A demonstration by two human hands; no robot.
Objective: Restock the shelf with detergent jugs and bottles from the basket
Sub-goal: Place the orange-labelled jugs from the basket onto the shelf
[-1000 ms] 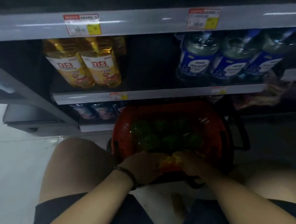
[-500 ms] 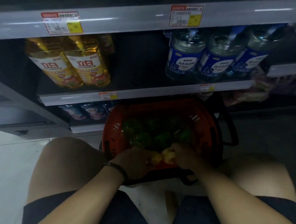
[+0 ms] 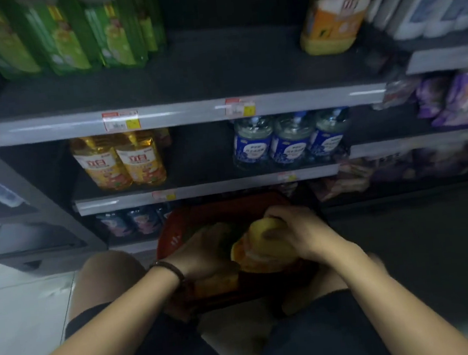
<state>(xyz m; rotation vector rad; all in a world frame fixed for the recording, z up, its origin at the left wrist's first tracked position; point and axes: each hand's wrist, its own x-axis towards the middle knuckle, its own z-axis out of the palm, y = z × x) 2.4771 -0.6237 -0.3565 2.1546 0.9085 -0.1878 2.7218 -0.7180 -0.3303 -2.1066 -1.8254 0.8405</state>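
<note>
Both hands are on a yellow-orange plastic detergent jug (image 3: 258, 245) sitting just above the red plastic basket (image 3: 175, 235). The right hand (image 3: 296, 230) has its grip clamped over the jug's top; the left hand (image 3: 203, 255) presses against its side, and its grip looks wrapped on too. Past the basket, the grey metal shelf (image 3: 185, 113) has a bare gap between green refill packs (image 3: 67, 35) and another orange jug (image 3: 334, 19). Below it sit yellow bottles (image 3: 121, 160) and blue-labelled clear bottles (image 3: 289, 139).
</note>
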